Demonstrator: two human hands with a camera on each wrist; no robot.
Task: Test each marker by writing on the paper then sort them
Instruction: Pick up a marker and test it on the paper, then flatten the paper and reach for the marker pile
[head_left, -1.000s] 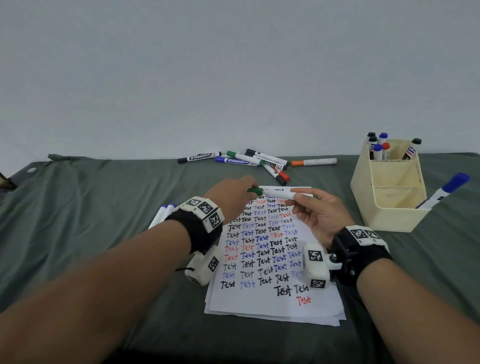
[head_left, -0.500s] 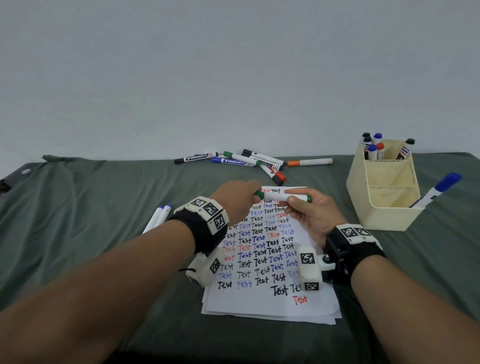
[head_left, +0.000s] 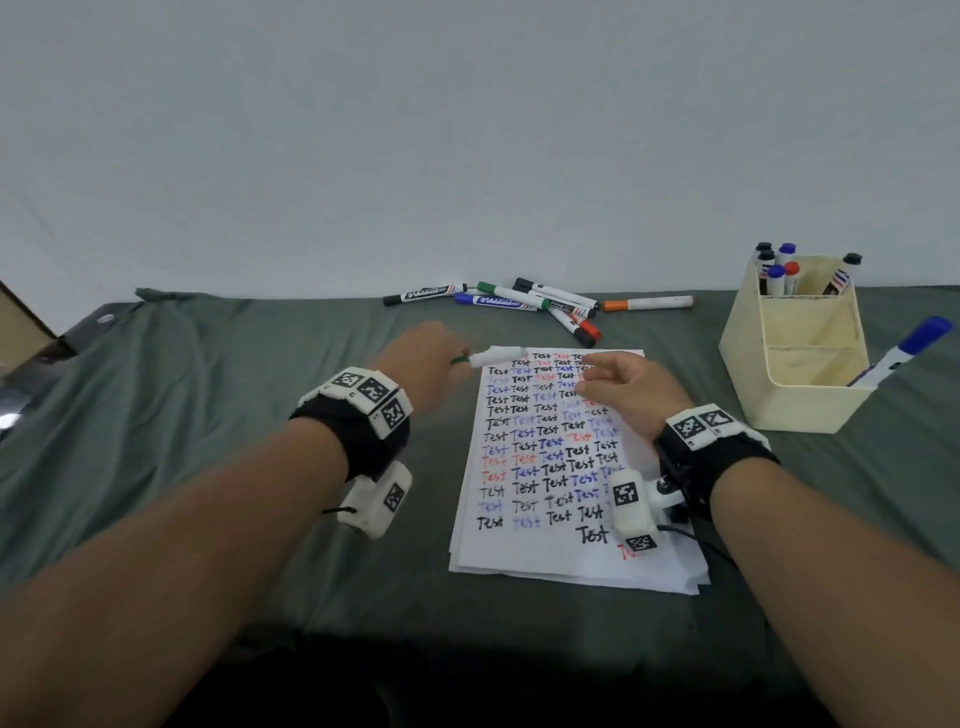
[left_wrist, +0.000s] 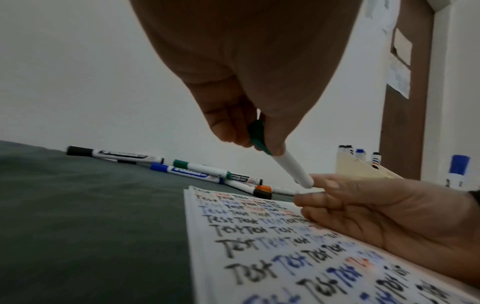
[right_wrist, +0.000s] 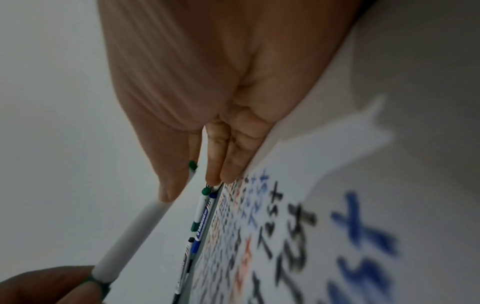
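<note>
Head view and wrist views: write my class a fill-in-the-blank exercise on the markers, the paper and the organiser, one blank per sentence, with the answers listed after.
1. The left hand grips the white plastic marker by its ____ cap.
2. The word written repeatedly on the white paper sheet is ____.
3. The leaning marker in the nearest compartment of the cream plastic organiser has a ____ cap.

Answers: green; Test; blue
</note>
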